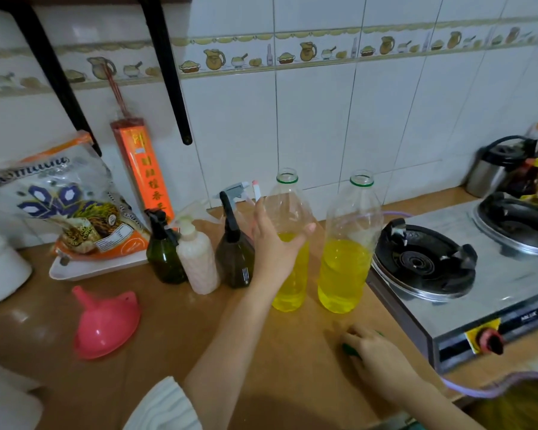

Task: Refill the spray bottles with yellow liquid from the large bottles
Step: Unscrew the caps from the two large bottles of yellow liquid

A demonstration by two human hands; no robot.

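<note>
Both large clear plastic bottles, the left one (288,243) and the right one (348,249), stand uncapped on the brown counter (168,321), each roughly half full of yellow liquid. The left hand (274,240) curls around the left bottle, and the right hand (373,346) rests over a small green cap (350,349); whether it pinches it I cannot tell. Pouring looks not yet begun: the dark green spray bottle (165,259), white textured spray bottle (198,259) and dark brown spray bottle (235,259) keep their heads on, and the pink plastic funnel (106,324) lies unused.
</note>
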